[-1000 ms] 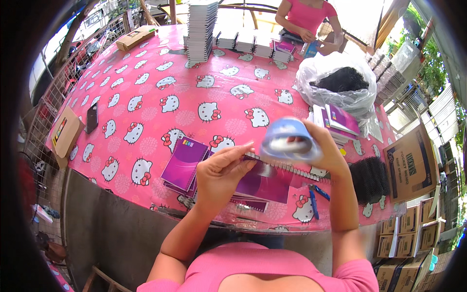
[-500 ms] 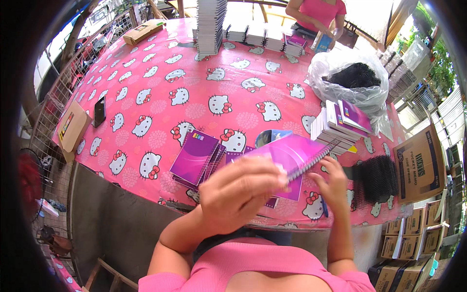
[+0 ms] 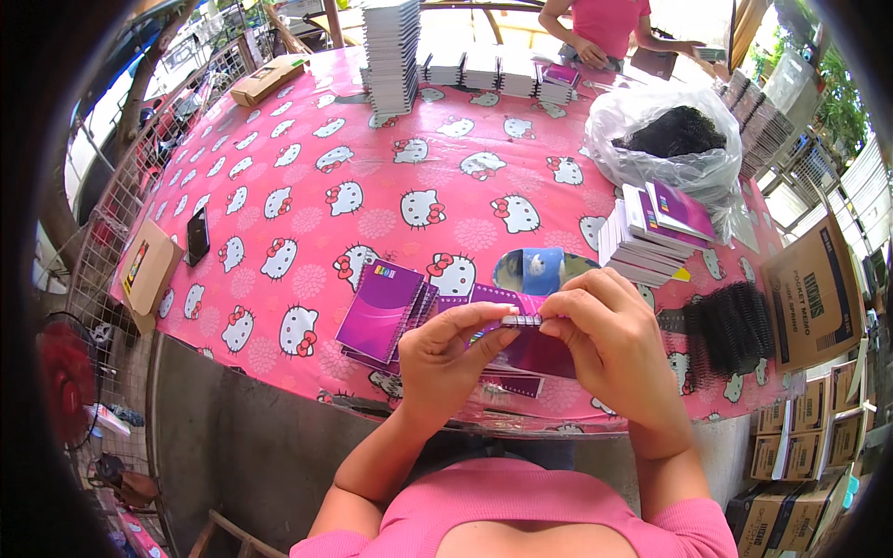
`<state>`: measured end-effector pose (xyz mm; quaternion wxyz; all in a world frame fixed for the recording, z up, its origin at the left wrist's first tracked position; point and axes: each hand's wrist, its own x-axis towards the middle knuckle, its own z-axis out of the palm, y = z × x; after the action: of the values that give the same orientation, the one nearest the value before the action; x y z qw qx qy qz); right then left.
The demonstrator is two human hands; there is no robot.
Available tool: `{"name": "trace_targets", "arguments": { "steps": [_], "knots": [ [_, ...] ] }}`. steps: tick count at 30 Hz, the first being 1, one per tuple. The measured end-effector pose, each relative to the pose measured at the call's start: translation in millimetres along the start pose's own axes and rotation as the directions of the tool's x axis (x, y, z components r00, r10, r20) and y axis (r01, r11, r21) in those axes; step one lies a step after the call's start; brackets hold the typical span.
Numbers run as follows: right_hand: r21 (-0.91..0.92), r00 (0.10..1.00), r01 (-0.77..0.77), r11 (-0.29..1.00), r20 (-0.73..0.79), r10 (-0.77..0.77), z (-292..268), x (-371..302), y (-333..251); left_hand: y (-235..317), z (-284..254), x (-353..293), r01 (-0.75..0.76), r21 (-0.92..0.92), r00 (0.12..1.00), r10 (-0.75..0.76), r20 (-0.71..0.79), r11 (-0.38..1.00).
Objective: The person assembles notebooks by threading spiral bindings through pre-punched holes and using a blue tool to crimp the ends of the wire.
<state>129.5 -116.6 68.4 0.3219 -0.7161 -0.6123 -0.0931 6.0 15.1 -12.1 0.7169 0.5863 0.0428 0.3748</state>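
Observation:
My left hand (image 3: 454, 358) and my right hand (image 3: 614, 349) together hold a small purple spiral notebook (image 3: 539, 349) by its black coil edge, fingertips pinching the coil from both sides, close above the table's near edge. A fanned pile of purple notebooks (image 3: 381, 312) lies on the pink cartoon-cat tablecloth (image 3: 372, 186) just left of my hands. A blue oval object (image 3: 541, 270) lies flat behind my hands. A heap of black spiral coils (image 3: 730, 325) rests to the right.
A stack of white and purple notebooks (image 3: 651, 232) and a clear bag of black coils (image 3: 674, 139) stand right. A tall notebook stack (image 3: 391, 51), a cardboard box (image 3: 265, 79), a black phone (image 3: 197, 234). Another person in pink (image 3: 609, 23) stands far across. Cartons (image 3: 819, 288) right.
I lifted a blue oval object, then set it down on the table. Both hands have come together on a purple notebook, now pinching its coil edge.

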Motion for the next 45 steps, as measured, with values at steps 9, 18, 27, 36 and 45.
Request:
{"name": "trace_targets", "arguments": {
  "steps": [9,18,27,36,45],
  "knots": [
    [-0.058,0.984,-0.045,0.997,0.17,0.054,-14.4,10.4,-11.4,-3.1,-4.8,-2.9,-0.028,0.051,1.0,0.028,-0.009,0.998],
    [0.188,0.576,-0.732,0.655,-0.342,0.742,-11.4,-140.1,43.5,6.0,2.4,11.9,-0.275,0.192,0.958,0.254,0.13,0.942],
    [-0.485,0.794,-0.576,0.657,-0.144,0.59,46.7,-203.7,83.3,-0.2,2.2,-10.8,-0.45,0.594,0.891,0.286,0.354,0.667],
    [0.221,0.968,-0.205,0.953,-0.099,0.231,-0.8,-109.5,-8.8,-6.2,12.4,-17.1,-0.42,0.55,0.907,0.353,0.23,0.721],
    [0.688,0.79,-0.601,0.407,0.437,0.43,7.6,-99.6,-4.7,-5.1,6.0,-17.3,-0.503,0.516,0.864,0.416,0.283,0.693]
  ]
}}
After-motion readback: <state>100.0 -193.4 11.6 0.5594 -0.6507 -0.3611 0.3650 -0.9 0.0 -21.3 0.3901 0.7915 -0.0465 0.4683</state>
